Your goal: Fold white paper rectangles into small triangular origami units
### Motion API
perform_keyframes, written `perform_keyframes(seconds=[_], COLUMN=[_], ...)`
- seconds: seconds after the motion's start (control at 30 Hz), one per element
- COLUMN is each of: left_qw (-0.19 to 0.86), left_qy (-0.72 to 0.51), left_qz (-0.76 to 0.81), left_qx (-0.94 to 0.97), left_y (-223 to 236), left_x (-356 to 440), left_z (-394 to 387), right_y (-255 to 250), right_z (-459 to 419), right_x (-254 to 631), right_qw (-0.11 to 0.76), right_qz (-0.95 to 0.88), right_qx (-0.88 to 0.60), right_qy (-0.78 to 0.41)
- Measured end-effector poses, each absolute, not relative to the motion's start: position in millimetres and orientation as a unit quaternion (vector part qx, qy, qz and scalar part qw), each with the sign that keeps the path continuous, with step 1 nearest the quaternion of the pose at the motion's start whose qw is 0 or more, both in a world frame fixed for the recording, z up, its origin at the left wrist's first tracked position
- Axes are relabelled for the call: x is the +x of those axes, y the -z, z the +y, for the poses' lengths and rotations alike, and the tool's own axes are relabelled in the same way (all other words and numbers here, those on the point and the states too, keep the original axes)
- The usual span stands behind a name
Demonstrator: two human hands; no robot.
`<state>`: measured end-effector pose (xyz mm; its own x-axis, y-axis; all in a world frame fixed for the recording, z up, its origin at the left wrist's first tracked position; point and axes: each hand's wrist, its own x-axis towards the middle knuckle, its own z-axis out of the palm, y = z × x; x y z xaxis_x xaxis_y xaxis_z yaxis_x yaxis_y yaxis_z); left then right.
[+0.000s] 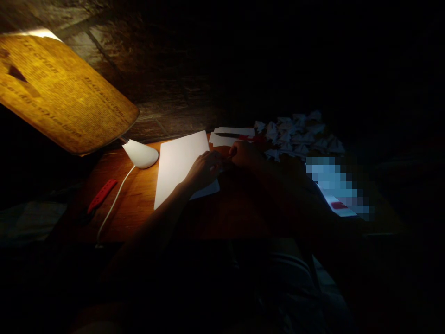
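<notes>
On the dim wooden worktop [139,199], left hand [205,169] rests curled on a white sheet [179,162]; right hand [245,154] beside it pinches something small and reddish, too dark to identify. Lamp base [141,154] far left, folded paper pile [299,134] right.

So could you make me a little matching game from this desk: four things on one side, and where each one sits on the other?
Things:
1. white paper sheet
2. red tool
3. lamp base
4. folded paper pile

Places:
A. far right of the desk
B. under the left hand
C. near the desk's left edge
D. just left of the sheet's top

Pairs: 1-B, 2-C, 3-D, 4-A
</notes>
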<state>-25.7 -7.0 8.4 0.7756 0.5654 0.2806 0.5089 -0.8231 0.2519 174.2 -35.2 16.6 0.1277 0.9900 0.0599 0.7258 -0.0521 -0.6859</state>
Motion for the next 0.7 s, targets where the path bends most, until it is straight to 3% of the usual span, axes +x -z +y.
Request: perform_keyframes(seconds=[0.7], left_qw=[0.049], left_qy=[-0.156], left_qz=[0.282], left_qx=[0.945], left_y=[-9.4], left_x=[-25.5], left_z=[-12.7], right_y=[-11.5], right_z=[-35.3], right_x=[186.7], right_qw=[0.294], right_qz=[-0.668], right_qx=[-0.64], right_qy=[-0.241])
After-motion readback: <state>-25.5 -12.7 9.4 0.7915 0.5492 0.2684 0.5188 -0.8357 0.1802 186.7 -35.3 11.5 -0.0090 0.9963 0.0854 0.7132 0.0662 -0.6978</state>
